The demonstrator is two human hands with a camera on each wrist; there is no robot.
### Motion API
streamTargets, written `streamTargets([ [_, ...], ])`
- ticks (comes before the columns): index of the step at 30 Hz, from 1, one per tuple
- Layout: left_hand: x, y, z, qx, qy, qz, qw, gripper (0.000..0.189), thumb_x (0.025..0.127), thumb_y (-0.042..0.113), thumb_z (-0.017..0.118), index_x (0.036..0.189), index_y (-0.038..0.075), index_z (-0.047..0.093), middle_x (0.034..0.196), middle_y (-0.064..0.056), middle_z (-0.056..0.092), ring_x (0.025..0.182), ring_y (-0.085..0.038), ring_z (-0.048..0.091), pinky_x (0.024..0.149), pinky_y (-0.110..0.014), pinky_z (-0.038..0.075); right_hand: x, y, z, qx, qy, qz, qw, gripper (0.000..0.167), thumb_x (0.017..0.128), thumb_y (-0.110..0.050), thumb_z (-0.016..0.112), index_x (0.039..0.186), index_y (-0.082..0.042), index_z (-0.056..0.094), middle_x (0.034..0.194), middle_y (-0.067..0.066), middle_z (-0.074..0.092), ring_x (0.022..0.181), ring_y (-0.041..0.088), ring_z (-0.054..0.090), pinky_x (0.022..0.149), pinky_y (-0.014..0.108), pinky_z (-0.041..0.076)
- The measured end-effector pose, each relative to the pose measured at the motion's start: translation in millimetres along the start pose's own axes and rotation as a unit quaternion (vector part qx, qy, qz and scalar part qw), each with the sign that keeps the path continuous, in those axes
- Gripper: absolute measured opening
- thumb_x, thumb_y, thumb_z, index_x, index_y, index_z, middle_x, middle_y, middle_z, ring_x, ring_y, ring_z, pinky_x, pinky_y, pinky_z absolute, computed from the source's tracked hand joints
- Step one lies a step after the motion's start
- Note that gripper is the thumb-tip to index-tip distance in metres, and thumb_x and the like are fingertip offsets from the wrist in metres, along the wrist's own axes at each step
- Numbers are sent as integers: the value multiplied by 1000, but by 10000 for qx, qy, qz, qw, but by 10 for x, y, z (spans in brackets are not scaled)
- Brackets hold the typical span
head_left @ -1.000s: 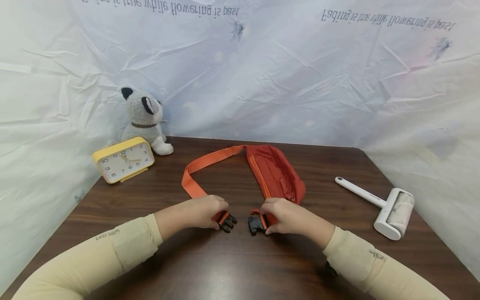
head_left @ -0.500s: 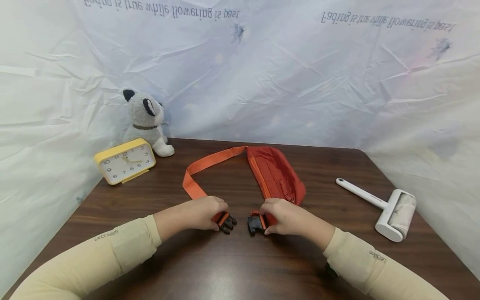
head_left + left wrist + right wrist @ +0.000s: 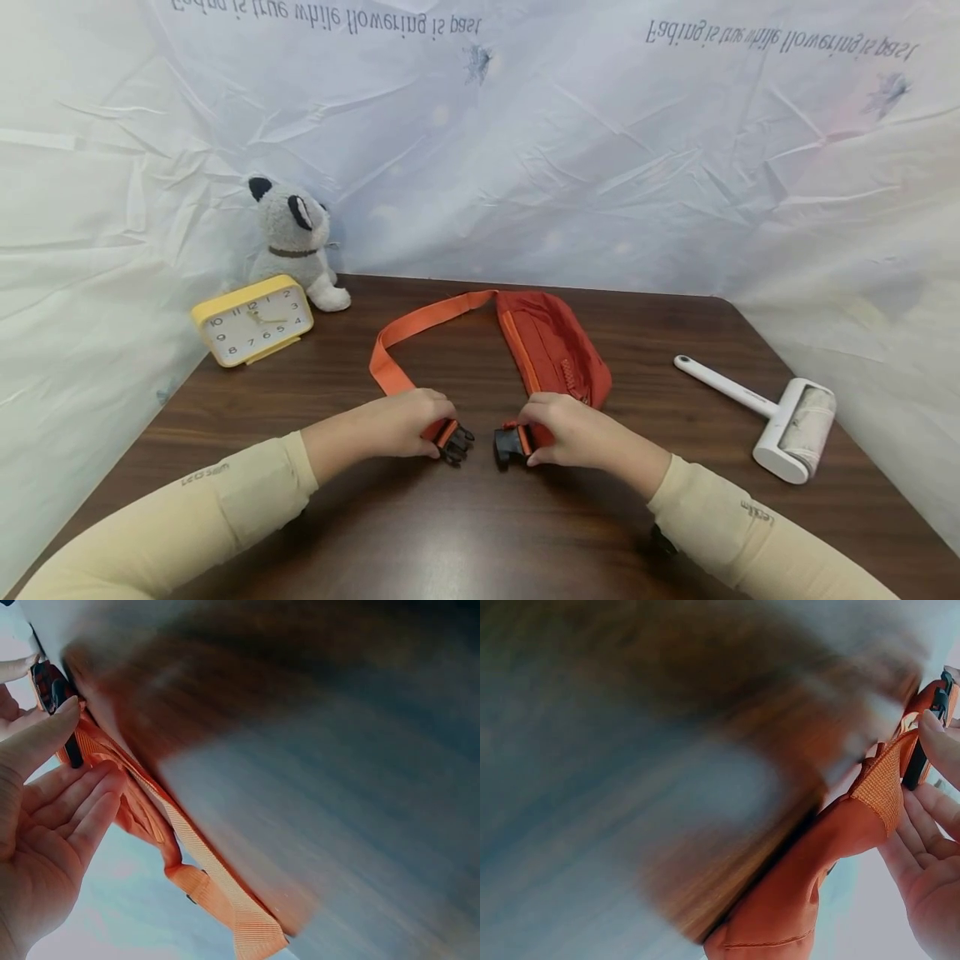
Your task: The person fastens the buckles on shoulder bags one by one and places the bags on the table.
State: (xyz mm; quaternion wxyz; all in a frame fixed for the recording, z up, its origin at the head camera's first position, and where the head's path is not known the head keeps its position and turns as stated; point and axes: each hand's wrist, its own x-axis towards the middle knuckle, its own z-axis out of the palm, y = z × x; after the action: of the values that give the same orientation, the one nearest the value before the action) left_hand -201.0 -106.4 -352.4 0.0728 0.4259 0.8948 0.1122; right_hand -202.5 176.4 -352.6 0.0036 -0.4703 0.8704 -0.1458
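Observation:
A red waist bag (image 3: 551,342) lies on the dark wooden table, its orange strap (image 3: 420,318) looping round to the left. My left hand (image 3: 405,423) pinches the strap end just behind the black pronged buckle half (image 3: 455,443). Opposite it, my right hand (image 3: 573,432) pinches the black socket half (image 3: 510,446) at the bag's near end. A small gap separates the two halves, which face each other. In the left wrist view, thumb and fingers (image 3: 64,799) hold the buckle piece (image 3: 69,724). The right wrist view has the socket half (image 3: 922,754) between thumb and fingertips.
A yellow alarm clock (image 3: 255,321) stands at the left, with a grey and white plush dog (image 3: 292,237) behind it. On the right lies a white lint roller (image 3: 780,425). Pale printed sheets (image 3: 525,167) hang around the table (image 3: 660,533).
Both hands stay almost where they were, still holding the buckle halves apart. The whole scene shifts very slightly in the head view.

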Motion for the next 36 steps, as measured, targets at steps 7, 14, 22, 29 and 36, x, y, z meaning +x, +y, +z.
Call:
streamTargets([
  [7,-9,-8,5,-41,175,26,9998,45,79,21,77,116,4,59,111,-7,59,103,-20,56,81,-31,49,11,-13,-22,0,207,36,9998,40,71,-25,84,100,-7,65,94,1,58,82,13,57,71,27,49],
  [14,-27,-15,2,-15,443,-12,9990,47,80,21,76,119,1,58,114,-9,58,106,-22,55,83,-32,49,18,-17,-58,-1,476,-42,9989,40,70,-24,84,99,-6,64,94,1,58,82,12,55,72,27,50],
  [22,-46,-27,4,-24,958,192,9952,44,81,20,76,116,-1,58,110,-10,60,104,-23,57,83,-33,49,28,-17,-98,16,617,-85,9981,39,70,-23,85,98,-6,64,93,1,59,80,11,55,70,27,49],
  [29,-50,-26,-7,-162,1219,78,9924,43,81,22,76,114,0,59,110,-11,61,104,-24,57,84,-35,49,31,-23,-152,36,735,-5,9973,39,70,-25,84,98,-6,65,92,1,59,79,11,55,69,26,49],
  [36,-58,-5,-18,-265,1313,38,9910,44,81,23,76,115,0,59,111,-12,61,104,-24,58,84,-36,49,36,-40,-161,67,731,92,9973,39,70,-25,84,98,-7,66,92,1,60,79,10,55,68,26,50],
])
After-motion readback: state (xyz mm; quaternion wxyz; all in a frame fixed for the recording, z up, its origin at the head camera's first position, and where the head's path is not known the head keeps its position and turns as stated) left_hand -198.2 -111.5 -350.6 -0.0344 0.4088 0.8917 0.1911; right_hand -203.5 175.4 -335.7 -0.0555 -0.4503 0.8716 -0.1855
